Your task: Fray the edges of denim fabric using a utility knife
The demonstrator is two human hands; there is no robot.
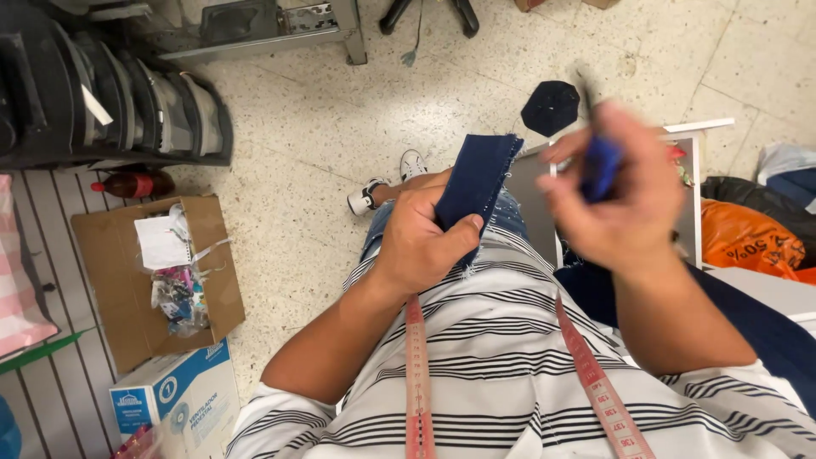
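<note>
Underfoot: speckled terrazzo floor (340, 144). Cardboard box (127, 280) at nine o'clock. Left hand (421, 242), centre, fingers clamped on dark denim strip (478, 183). Right hand (620, 200), two o'clock, blurred, fingers closed around blue tool (602, 166).

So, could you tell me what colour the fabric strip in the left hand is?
Dark navy blue fabric strip, head view.
</note>
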